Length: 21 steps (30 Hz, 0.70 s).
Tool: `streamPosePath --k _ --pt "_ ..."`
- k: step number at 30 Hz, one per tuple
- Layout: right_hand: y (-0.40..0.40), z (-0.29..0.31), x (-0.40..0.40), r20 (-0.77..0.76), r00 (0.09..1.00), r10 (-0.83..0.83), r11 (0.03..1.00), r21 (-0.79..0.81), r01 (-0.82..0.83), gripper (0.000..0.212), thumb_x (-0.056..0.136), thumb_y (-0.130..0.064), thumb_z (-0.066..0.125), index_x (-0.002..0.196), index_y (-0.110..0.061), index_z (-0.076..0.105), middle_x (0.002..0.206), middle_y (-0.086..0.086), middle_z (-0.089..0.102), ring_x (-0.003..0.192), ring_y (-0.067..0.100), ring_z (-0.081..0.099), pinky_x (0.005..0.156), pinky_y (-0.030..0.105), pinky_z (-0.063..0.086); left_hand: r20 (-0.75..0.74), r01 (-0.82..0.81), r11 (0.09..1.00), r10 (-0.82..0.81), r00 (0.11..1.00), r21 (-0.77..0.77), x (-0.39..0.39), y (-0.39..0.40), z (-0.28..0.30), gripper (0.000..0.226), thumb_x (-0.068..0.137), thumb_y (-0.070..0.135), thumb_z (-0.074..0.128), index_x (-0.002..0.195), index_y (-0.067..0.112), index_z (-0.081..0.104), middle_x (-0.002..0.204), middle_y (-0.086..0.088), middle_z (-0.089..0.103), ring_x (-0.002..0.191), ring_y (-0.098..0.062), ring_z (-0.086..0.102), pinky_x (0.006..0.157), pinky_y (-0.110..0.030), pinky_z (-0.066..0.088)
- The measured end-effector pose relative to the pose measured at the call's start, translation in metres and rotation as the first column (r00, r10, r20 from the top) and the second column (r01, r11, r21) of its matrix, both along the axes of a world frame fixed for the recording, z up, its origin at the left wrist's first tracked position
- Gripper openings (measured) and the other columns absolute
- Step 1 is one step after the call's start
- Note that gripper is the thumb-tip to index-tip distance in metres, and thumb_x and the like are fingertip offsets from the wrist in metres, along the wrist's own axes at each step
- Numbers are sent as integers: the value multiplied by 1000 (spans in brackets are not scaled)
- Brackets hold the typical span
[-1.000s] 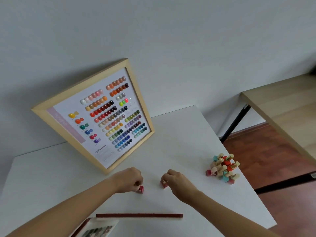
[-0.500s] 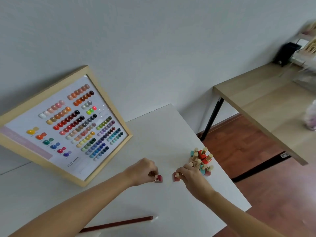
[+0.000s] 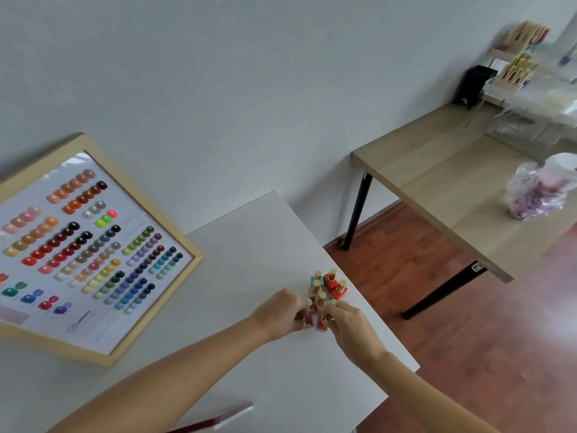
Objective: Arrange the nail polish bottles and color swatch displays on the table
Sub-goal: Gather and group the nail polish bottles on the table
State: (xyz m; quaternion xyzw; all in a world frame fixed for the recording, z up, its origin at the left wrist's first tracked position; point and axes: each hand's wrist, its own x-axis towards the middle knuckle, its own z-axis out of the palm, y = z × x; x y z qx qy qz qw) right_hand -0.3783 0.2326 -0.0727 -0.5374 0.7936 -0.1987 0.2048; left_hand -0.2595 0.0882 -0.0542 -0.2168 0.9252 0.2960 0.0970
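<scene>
Two tables stand by a grey wall: the white surface (image 3: pixel 243 251) carries a framed swatch display (image 3: pixel 90 245) and clustered nail polish bottles (image 3: pixel 327 287). Left hand (image 3: pixel 278 312) and right hand (image 3: pixel 351 323) each apparently pinch a dark red bottle (image 3: pixel 309 320) beside the cluster.

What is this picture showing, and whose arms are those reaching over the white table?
They belong to a person with a camera on their head, so you see what they see, looking down. There is only this one view. The left hand and right hand each pinch a small dark red nail polish bottle, setting them next to a little cluster of bottles near the edge of the white table. Leaning against the wall is a framed color swatch display full of tiny painted sample dots. A red-edged board peeks in at the bottom. The wooden table behind holds other supplies.
</scene>
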Motion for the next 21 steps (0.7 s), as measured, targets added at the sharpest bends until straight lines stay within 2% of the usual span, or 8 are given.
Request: streamPosePath --k 4,8,13,18,21 --pt "-2 -6 -5 -20 999 33 999 44 -32 20 91 1 49 102 -11 59 94 5 62 80 21 56 71 29 49 23 -31 999 32 999 -14 -10 4 -5 8 82 11 63 85 7 69 84 -13 70 76 -27 64 65 -29 47" --pt "-4 -10 -9 -39 997 70 995 75 -67 20 92 -1 47 104 -13 59 98 4 60 82 19 55 72 28 48 46 -65 998 65 997 -9 -15 6 -8 8 83 11 65 87 7 70 85 -13 71 78 -27 65 64 -24 44" --pt "-7 -12 -14 -46 991 129 988 89 -125 18 92 -2 48 102 -13 58 98 4 61 81 18 55 72 29 49 73 -83 997 83 994 -7 -18 9 -9 7 83 10 65 87 6 68 87 -14 71 81 -29 65 67 -28 46" --pt "-10 -9 -16 -22 984 177 984 27 -176 14 94 -8 51 104 -12 59 99 4 61 75 14 47 67 22 40 84 -99 995 98 992 19 -21 10 -4 7 85 9 63 82 6 69 84 -15 70 79 -30 65 72 -35 51" --pt "-11 -9 -17 -10 979 204 979 3 -204 11 94 -13 54 104 -11 58 99 6 62 75 13 45 67 21 38 77 -117 993 115 990 23 -22 8 0 6 84 10 65 83 6 70 84 -13 70 78 -27 63 70 -33 49"
